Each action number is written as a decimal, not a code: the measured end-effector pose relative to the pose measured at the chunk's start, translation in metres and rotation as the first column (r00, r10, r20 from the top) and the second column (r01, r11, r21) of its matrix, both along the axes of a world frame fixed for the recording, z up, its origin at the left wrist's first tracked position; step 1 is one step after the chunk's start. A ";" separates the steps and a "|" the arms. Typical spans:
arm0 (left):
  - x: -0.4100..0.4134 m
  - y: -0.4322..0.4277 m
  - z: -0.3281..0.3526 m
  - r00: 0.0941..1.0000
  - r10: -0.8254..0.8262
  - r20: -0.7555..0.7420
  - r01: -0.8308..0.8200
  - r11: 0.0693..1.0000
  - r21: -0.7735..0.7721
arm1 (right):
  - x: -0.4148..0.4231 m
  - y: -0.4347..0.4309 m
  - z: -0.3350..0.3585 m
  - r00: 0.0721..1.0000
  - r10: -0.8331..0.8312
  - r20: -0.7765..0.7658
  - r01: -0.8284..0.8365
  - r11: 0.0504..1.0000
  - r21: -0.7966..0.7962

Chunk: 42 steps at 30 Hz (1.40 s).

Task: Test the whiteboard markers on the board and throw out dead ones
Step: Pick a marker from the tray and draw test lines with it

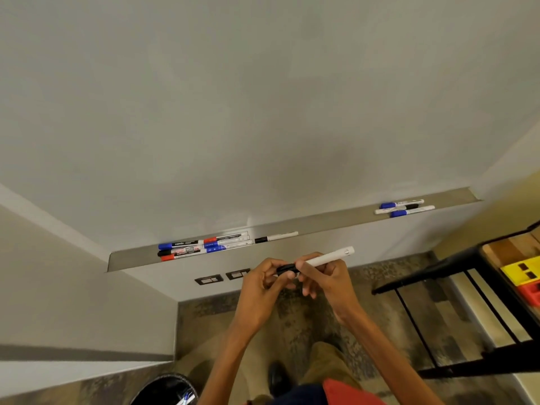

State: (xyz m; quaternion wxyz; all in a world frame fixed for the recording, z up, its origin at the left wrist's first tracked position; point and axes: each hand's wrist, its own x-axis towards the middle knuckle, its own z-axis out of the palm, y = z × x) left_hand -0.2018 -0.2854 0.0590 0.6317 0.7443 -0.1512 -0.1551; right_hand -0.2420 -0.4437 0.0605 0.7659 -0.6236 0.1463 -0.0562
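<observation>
I hold a white marker [327, 257] with a black cap [287, 269] in front of the whiteboard [233, 112]. My left hand [263, 290] pinches the black cap end. My right hand [327, 276] grips the white barrel. Several markers [201, 247] with blue, red and black caps lie at the left of the metal tray [336, 222]. One black-capped marker [276, 237] lies alone near the tray's middle. A second group of markers [404, 208] lies at the tray's right end. A black bin [166, 390] holding some markers sits at the bottom left on the floor.
A black-framed table [467, 267] with yellow and red boxes [523, 276] stands at the right. Two wall sockets [223, 276] sit below the tray. Patterned carpet [292, 323] covers the floor around my feet.
</observation>
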 end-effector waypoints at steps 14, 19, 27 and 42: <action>0.034 -0.074 0.008 0.994 0.067 0.081 -0.072 0.995 0.068 | 0.039 -0.059 -0.005 0.985 -0.066 -0.160 0.089 0.986 0.142; 0.053 -0.091 -0.002 0.996 0.069 0.056 -0.076 0.987 0.138 | 0.055 -0.094 -0.014 0.968 0.037 -0.249 0.005 0.986 0.167; 0.081 -0.067 -0.037 0.969 0.242 0.047 -0.246 0.932 0.265 | 0.092 -0.129 -0.036 0.939 0.207 -0.275 -0.225 0.974 -0.035; 0.156 -0.034 -0.108 0.913 0.380 0.150 -0.399 0.748 0.531 | 0.202 -0.075 -0.137 0.916 0.233 -0.327 -0.395 0.668 -0.631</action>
